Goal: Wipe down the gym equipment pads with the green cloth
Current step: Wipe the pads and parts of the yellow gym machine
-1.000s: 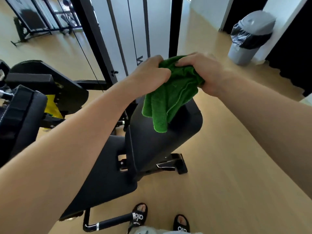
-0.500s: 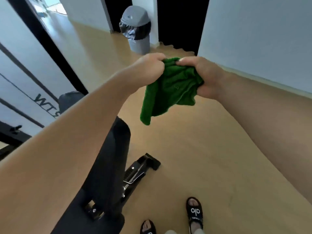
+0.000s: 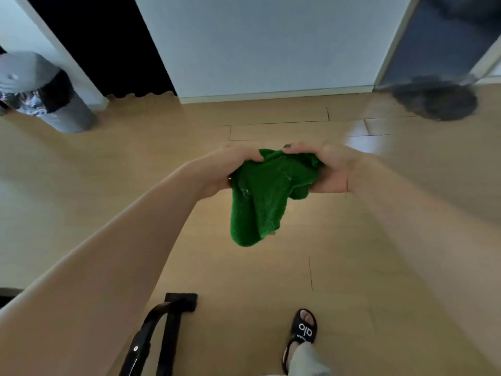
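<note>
bin (image 3: 40, 90): grey, dark liner, far left by the doorway; blurred.
bench foot (image 3: 162, 332): black frame, bottom left edge; no pad in view.
left hand (image 3: 225, 172): fingers curled round the cloth's left top edge, gripping.
green cloth (image 3: 265, 191): bunched between both hands, held in the air over bare wood floor, well apart from any pad. Fluffy terry, bright green, crumpled; one long fold hangs down from the left side, a shorter lobe at right.
right hand (image 3: 333, 169): fingers curled over the top right edge, thumb side hidden under fabric; holding.
sandal (image 3: 302, 335): black, one foot, bottom right of centre.
risk: probably regrouping the cloth. Hanging fold could drag or slip free if one grip loosens. Facing away from bench, so a wipe needs a turn back first. Crumpled wad gives patchy contact.
</note>
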`<state>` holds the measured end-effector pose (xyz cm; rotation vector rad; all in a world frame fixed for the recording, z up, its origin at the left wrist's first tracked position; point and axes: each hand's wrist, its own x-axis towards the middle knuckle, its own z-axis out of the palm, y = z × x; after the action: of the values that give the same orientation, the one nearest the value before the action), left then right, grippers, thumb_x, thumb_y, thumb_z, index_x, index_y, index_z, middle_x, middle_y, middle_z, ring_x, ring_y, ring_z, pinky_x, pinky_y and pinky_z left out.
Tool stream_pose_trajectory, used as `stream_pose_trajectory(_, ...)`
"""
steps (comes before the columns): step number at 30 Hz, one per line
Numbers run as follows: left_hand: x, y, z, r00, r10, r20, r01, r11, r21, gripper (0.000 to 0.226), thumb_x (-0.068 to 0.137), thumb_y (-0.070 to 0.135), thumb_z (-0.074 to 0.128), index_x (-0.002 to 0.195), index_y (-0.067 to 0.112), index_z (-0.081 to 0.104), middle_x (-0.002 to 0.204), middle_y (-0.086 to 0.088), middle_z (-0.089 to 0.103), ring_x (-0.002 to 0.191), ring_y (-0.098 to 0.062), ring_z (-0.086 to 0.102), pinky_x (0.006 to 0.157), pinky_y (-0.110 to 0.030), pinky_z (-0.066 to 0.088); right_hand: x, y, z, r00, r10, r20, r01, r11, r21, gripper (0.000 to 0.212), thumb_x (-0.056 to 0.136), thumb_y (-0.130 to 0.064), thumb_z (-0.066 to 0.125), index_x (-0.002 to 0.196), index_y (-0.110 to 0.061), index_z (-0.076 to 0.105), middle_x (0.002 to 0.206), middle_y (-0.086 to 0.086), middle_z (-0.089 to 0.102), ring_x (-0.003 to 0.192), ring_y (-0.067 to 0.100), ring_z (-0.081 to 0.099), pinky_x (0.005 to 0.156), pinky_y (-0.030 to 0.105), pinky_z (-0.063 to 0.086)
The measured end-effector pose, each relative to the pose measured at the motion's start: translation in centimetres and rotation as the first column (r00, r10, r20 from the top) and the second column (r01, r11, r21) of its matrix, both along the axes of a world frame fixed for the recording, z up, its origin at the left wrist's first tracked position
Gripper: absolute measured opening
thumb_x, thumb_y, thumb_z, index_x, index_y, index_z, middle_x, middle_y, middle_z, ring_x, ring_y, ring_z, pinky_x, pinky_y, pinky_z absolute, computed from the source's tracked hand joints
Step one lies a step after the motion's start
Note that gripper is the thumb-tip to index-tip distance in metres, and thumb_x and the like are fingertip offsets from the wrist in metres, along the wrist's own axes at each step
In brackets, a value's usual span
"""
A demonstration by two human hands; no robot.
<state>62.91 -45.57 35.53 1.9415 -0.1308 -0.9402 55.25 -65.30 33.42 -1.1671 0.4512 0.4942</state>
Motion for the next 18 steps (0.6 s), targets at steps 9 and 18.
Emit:
stream_pose_trajectory(9,-0.8,-25.2,-0.9,0.984,-0.168,0.057,0.17,0.985,-0.026,0.025,0.094,0.029,0.06,0.11,0.011,0.064,0.107,-0.007,0.072,0.096,-0.019,0.071,0.089,-0.036,0.058,-5.9,-20.8,-3.3,0.819,-0.571,-0.05,0.572,0.82,-0.009,0.028,0.089,-0.004,0.07,0.117,0.0,0.069,0.113,0.016,0.077,0.101,0.029,0.076,0.086,0.041,0.062)
stream_pose_trajectory(18,-7.6,-46.7,-1.6,0.915,-0.398,0.073,0.404,0.906,-0.123,0.017,0.094,0.024,0.057,0.107,0.014,0.055,0.108,-0.007,0.066,0.092,-0.016,0.067,0.069,-0.026,0.055,-13.8,-35.7,-3.2,0.554,-0.832,0.031,0.823,0.542,-0.171,0.035,0.087,-0.016,0.072,0.117,0.001,0.069,0.115,0.023,0.072,0.09,0.028,0.072,0.065,0.032,0.055)
